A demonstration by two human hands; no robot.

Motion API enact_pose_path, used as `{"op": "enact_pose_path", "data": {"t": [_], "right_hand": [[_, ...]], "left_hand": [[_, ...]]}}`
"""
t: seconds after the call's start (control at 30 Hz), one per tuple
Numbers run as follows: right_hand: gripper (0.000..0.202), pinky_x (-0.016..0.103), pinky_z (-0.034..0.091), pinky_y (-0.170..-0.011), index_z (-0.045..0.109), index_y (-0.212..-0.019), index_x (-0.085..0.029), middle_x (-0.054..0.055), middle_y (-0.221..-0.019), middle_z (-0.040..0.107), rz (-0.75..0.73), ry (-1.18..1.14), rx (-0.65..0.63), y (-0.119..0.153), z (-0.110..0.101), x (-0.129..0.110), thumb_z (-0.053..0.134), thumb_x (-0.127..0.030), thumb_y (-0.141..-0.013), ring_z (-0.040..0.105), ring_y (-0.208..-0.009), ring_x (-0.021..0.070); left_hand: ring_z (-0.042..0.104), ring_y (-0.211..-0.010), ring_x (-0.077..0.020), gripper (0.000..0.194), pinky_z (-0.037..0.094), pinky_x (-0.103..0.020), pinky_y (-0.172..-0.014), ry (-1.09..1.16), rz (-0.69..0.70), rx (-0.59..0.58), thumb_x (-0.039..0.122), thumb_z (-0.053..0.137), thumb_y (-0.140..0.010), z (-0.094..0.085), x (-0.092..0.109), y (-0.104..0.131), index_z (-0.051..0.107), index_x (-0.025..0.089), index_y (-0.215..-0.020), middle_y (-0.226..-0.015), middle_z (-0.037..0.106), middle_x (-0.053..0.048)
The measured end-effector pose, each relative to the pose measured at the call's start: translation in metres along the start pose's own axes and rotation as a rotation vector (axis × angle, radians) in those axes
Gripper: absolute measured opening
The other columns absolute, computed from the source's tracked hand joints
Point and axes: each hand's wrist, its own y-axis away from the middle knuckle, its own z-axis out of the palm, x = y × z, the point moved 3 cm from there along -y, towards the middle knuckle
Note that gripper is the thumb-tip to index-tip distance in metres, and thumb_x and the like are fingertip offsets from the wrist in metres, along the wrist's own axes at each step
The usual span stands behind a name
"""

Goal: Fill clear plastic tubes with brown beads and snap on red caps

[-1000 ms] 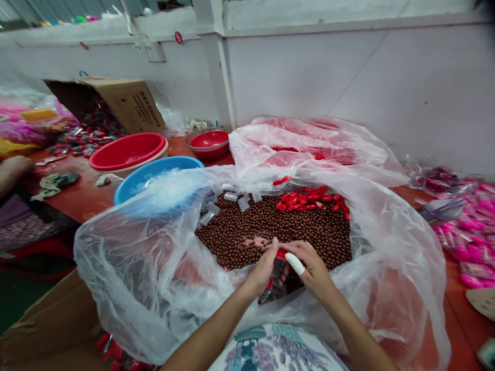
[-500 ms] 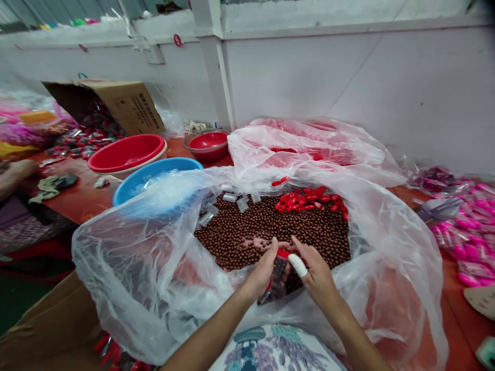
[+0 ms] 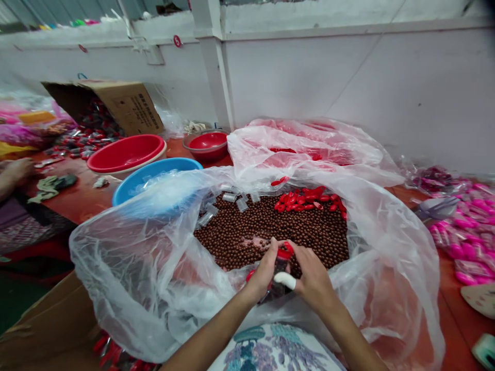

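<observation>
2 bare hands: the left hand (image 3: 266, 269) and right hand (image 3: 315, 275) meet over the near edge of the brown beads (image 3: 270, 221).
Left fingers: curled closed around a small clear container (image 3: 281, 265), dark inside, apparently to keep it steady.
Right fingers: partly bent about the container's red top (image 3: 284, 253), with the thumb, in a white cover (image 3: 285, 280), against its side; whether they grip or only press, I cannot tell.
Container's place: between the hands, at the near side, partly hidden by the left one.
Beads: small, round, glossy, heaped inside crinkled, translucent plastic sheeting (image 3: 390, 221), whose raised folds probably stop them rolling off.
Far-left cluster: stiff, clear pieces (image 3: 242, 204) lie on the beads, likely kept apart for easy picking.
Far-right cluster: shiny red pieces (image 3: 305, 200), smooth and elongated, sit within reach.
Surface: reddish (image 3: 458, 314), carrying a round blue basin (image 3: 129, 185) at left and pink packs (image 3: 475, 226) at right.
</observation>
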Motion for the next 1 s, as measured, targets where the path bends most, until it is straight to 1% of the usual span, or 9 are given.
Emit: {"op": "enact_pose_path", "data": {"t": [0.1,0.27,0.37,0.5,0.63,0.77,0.87,0.93,1.0], "right_hand": [[0.075,0.044,0.041,-0.087,0.031,-0.135,-0.013,0.016,-0.119,0.054,-0.095,0.144,-0.053,-0.002,0.001,-0.008,0.061,-0.044,-0.073,0.05,-0.104,0.0302],[0.07,0.044,0.039,-0.088,0.031,-0.133,-0.012,0.016,-0.12,0.052,-0.114,0.214,-0.049,-0.005,0.001,-0.012,0.058,-0.042,-0.075,0.049,-0.104,0.0292],[0.067,0.043,0.039,-0.088,0.034,-0.131,-0.012,0.015,-0.118,0.052,-0.113,0.231,-0.076,-0.007,0.0,-0.014,0.059,-0.04,-0.075,0.049,-0.103,0.0284],[0.067,0.043,0.039,-0.085,0.035,-0.129,-0.011,0.016,-0.116,0.053,-0.109,0.266,-0.091,-0.009,-0.001,-0.016,0.057,-0.043,-0.074,0.049,-0.102,0.0291],[0.068,0.043,0.039,-0.084,0.036,-0.129,-0.01,0.018,-0.115,0.054,-0.121,0.287,-0.091,-0.01,0.0,-0.018,0.055,-0.047,-0.075,0.05,-0.102,0.0297],[0.067,0.043,0.039,-0.085,0.036,-0.129,-0.011,0.018,-0.117,0.053,-0.128,0.254,-0.083,-0.011,0.003,-0.017,0.055,-0.046,-0.075,0.05,-0.102,0.0305],[0.067,0.044,0.039,-0.086,0.032,-0.131,-0.012,0.018,-0.121,0.051,-0.146,0.218,-0.052,-0.01,0.004,-0.015,0.053,-0.044,-0.076,0.049,-0.105,0.0306],[0.068,0.044,0.039,-0.087,0.03,-0.132,-0.012,0.018,-0.123,0.049,-0.173,0.203,-0.028,-0.009,0.003,-0.014,0.053,-0.043,-0.076,0.048,-0.107,0.0301],[0.069,0.043,0.039,-0.088,0.03,-0.132,-0.011,0.018,-0.123,0.049,-0.194,0.2,-0.025,-0.009,0.002,-0.014,0.054,-0.041,-0.075,0.048,-0.108,0.0298]], "left_hand": [[0.048,-0.046,-0.0113,0.071,0.038,-0.023,-0.047,0.043,-0.053,-0.017,0.07,0.026,-0.078,0.002,-0.004,0.0,0.059,0.013,-0.104,-0.059,0.059,-0.002],[0.049,-0.05,-0.0101,0.058,0.038,-0.022,-0.05,0.103,-0.021,-0.021,0.065,0.042,-0.077,0.003,-0.001,-0.003,0.061,0.012,-0.093,-0.062,0.058,-0.002],[0.047,-0.049,-0.0097,0.063,0.036,-0.022,-0.049,0.086,0.008,-0.032,0.067,0.036,-0.077,0.005,0.0,-0.004,0.061,0.012,-0.092,-0.062,0.058,-0.002],[0.048,-0.052,-0.0104,0.067,0.036,-0.022,-0.051,-0.035,0.109,-0.03,0.069,0.026,-0.079,0.004,0.003,-0.002,0.059,0.015,-0.099,-0.068,0.059,-0.001],[0.053,-0.068,-0.0136,0.06,0.041,-0.025,-0.065,-0.171,0.202,0.008,0.063,0.025,-0.084,0.001,0.007,0.0,0.058,0.016,-0.101,-0.081,0.062,-0.004],[0.052,-0.09,-0.0171,0.043,0.039,-0.028,-0.084,-0.226,0.284,0.103,0.053,0.041,-0.084,0.0,0.014,0.0,0.06,0.016,-0.096,-0.097,0.061,-0.006],[0.054,-0.077,-0.0164,0.04,0.043,-0.028,-0.073,-0.157,0.227,0.137,0.051,0.044,-0.082,0.0,0.013,-0.001,0.06,0.016,-0.092,-0.084,0.062,-0.004],[0.05,-0.057,-0.0131,0.043,0.042,-0.026,-0.057,-0.069,0.132,0.081,0.053,0.042,-0.082,0.001,0.01,-0.001,0.06,0.016,-0.094,-0.067,0.058,-0.001],[0.045,-0.047,-0.0105,0.048,0.038,-0.023,-0.047,0.011,0.039,0.017,0.056,0.041,-0.081,0.001,0.006,-0.002,0.06,0.015,-0.096,-0.058,0.053,0.002]]}}
